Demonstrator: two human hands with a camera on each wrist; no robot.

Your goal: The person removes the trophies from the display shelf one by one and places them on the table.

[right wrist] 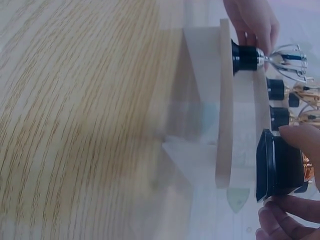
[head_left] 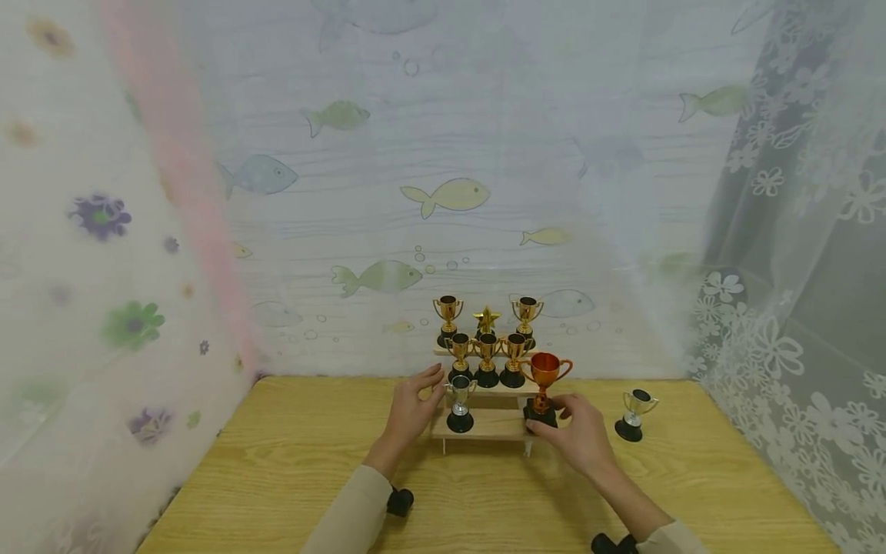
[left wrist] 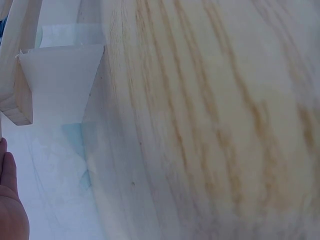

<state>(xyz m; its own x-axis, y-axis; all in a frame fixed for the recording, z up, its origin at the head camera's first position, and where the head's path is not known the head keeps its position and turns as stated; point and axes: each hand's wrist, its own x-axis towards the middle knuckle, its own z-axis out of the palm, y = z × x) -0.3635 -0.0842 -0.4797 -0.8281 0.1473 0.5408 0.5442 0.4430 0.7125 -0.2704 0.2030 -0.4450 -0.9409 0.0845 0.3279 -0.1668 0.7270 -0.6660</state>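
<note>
My right hand [head_left: 580,432] grips an orange-red trophy cup [head_left: 545,371] by its black square base [right wrist: 287,165], at the right end of the stand's bottom step. In the right wrist view a gap shows between that base and the step [right wrist: 225,105]. My left hand [head_left: 414,408] is at the left side of the three-step wooden stand [head_left: 484,425], fingers reaching along its middle step. On the bottom step's left stands a silver trophy [head_left: 460,400]. Gold trophies fill the steps behind, including a gold star trophy [head_left: 487,319] at the top middle.
Another silver trophy [head_left: 633,414] stands on the wooden table [head_left: 291,462], right of the stand. A fish-patterned curtain [head_left: 374,192] hangs behind the table, with flowered ones at both sides.
</note>
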